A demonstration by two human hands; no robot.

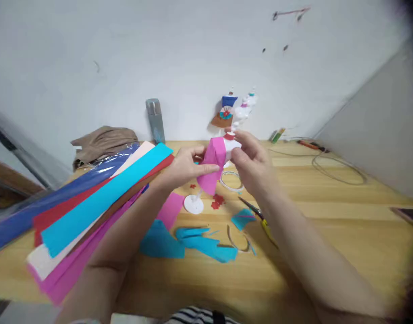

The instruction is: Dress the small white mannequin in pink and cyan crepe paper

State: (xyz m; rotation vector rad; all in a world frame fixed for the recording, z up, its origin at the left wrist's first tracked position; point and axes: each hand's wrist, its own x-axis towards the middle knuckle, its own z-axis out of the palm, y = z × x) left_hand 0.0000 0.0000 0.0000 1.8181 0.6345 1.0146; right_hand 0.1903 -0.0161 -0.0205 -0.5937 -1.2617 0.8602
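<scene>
A small white dress form (229, 148) is held tilted above the table, its round white base (193, 204) towards the lower left. Pink crepe paper (211, 164) wraps its body, and a red band (230, 136) circles its neck. My left hand (188, 167) is closed on the pink paper from the left, thumb across the front. On the other side, my right hand (255, 162) grips the white upper part between thumb and fingers. Below lie red paper pieces (217, 201), blue paper scraps (206, 245) and yellow-handled scissors (257, 211), beside my right forearm.
Long coloured paper strips (108, 198) pile up at left, near a brown cloth (105, 141). A grey flask (155, 121) and other dressed forms (227, 112) stand by the wall. A wire coil (231, 181), cable (341, 177) and phone-like dark object (409, 216) lie about.
</scene>
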